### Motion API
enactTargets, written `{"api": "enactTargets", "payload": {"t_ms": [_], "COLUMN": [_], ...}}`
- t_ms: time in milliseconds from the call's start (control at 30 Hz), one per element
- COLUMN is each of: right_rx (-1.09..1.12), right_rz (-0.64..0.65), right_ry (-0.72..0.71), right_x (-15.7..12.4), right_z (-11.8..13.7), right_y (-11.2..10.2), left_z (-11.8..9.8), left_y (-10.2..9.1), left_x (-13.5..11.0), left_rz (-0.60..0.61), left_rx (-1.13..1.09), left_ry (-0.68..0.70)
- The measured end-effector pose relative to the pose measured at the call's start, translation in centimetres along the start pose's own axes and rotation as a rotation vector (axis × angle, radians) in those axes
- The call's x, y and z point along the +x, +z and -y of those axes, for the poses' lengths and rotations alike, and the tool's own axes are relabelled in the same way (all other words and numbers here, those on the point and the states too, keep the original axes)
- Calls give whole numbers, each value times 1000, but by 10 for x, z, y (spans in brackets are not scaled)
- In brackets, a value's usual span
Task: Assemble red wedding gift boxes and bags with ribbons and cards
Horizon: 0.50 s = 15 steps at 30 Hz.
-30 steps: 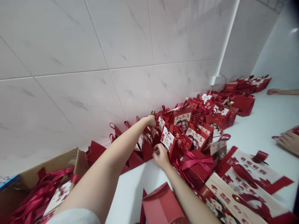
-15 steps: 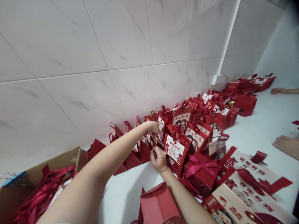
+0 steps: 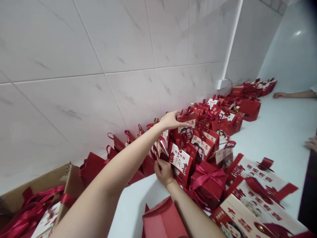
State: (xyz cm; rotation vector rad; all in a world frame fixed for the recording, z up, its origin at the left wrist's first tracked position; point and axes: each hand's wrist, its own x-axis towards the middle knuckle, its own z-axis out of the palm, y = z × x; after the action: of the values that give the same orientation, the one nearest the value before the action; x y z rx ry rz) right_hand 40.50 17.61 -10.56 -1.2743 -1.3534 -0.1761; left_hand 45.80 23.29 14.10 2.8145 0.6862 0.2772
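noted cardboard box (image 3: 73, 180) at far left, then right hand (image 3: 164, 172), curled beside white-fronted gift box (image 3: 178, 160); cannot tell whether clamped on anything. next saw left hand (image 3: 170, 120), with thumb and fingers apart, at top of portrait gift box (image 3: 185, 132) on tabletop (image 3: 272, 132).

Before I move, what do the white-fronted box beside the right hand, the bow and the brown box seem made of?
White-fronted box: likely printed card, fairly smooth, judging by its flat panels and straight edges.
Bow: probably satin-type ribbon; it has a soft sheen and loose folds.
Brown box: most likely plain cardboard, matte tan with a rough-looking corner.
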Motion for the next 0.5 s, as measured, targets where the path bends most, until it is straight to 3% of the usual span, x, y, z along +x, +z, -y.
{"api": "enactTargets", "payload": {"t_ms": [100,200,333,433,500], "right_rx": [-4,-9,-11,-13,-15], "right_rz": [17,29,42,50,57], "right_ry": [15,36,63,93,117], "right_x": [0,0,0,-1,-2], "right_z": [0,0,-2,-4,-6], "right_y": [0,-1,0,2,4], "left_z": [-6,-4,-6,-10,-7], "left_y": [5,-19,-95,-155,-181], "left_x": [8,11,-12,-59,-103], "left_rz": [-112,-236,-439,-694,-742], "left_rx": [13,-24,-111,-302,-392], "left_ry": [-53,-82,-43,60,32]}}
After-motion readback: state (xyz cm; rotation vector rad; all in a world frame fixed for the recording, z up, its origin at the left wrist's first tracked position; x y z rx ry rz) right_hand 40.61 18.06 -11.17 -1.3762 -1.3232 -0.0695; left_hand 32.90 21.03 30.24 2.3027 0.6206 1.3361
